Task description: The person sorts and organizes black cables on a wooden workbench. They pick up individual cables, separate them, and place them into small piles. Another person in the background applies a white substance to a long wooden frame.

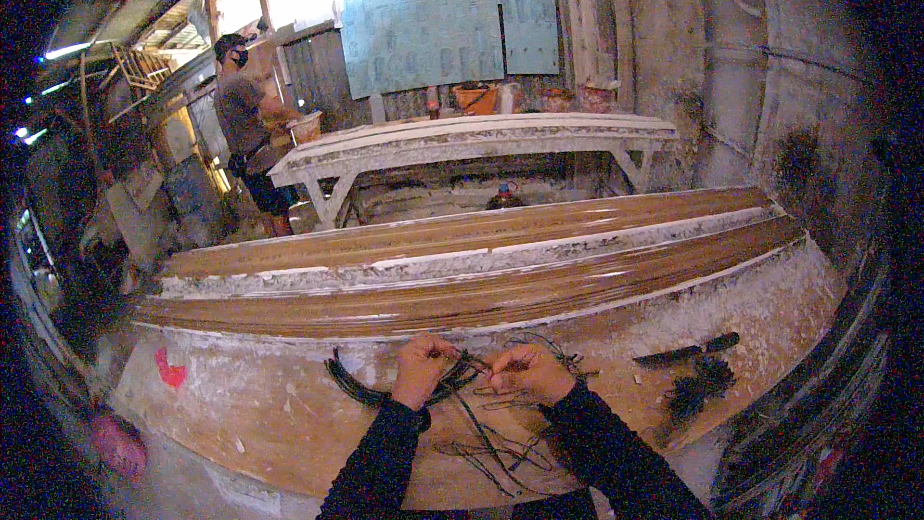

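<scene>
Your two hands are close together over the near edge of the long moulds, at about the middle of the bench point(241, 429). Your left hand point(423, 366) has its thumb and fingers pinched narrow on dark strands point(464, 363). Your right hand point(531, 373) faces it, fingertips likewise drawn together on the same strands; the exact grip point is too small to tell. A narrow gap separates the hands, and the strands cross it.

A curved dark bundle point(348, 385) lies to the left of your left hand and passes behind it. Loose dark lengths point(496, 453) lie scattered on the bench between your forearms, some crossing one another. Further thin pieces show behind your right hand.

To the right of your right hand, well apart from it, is a knife point(685, 351) lying flat, its dark handle toward the right. Just below the knife is a tangled dark clump point(703, 388). A red scrap point(170, 367) lies at the left end of the bench.

Beyond your hands, two long brown moulds point(462, 309) run across the bench, divided by a rough white strip point(433, 268). White residue marks the bench surface, heaviest at the right.

Behind stands a white trestle point(481, 140) with an orange container point(476, 98) near its far edge. A co-worker point(241, 106) stands at its left end, holding a pale container point(306, 127). Blue panels point(423, 34) are on the wall behind.
</scene>
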The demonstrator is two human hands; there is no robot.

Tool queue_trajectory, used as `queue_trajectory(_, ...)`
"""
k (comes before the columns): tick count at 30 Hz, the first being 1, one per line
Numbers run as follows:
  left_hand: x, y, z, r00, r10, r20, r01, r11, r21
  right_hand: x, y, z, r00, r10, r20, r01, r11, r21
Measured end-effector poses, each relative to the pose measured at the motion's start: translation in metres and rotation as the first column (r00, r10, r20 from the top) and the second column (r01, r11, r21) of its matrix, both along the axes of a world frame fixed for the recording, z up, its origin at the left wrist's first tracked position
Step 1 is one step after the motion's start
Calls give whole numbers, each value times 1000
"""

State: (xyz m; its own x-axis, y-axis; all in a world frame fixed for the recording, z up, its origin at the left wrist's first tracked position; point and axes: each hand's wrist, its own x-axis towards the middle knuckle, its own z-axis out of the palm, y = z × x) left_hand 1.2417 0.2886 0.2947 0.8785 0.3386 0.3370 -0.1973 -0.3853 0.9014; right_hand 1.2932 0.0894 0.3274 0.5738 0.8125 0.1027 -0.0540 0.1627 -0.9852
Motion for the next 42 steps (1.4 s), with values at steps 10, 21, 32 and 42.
queue_trajectory(10, 0, -13, -2, 952, -297, 70, 292, 954, 73, 13, 9, -13, 898, -374, 234, 392, 919, -37)
queue_trajectory(21, -11, -19, 9, 853, -515, 82, 513, 800, -312, 18, 3, -5, 437, -669, 601, 732, 653, 195)
queue_trajectory(32, 0, 11, 6, 936, 333, 114, -336, 942, 7, -15, 13, 0, 969, 54, 240, -34, 995, -89)
queue_trajectory(42, -9, -11, 16, 987, 126, 101, -148, 954, 259, -6, 9, -1, 929, 12, 371, 3, 999, -42)
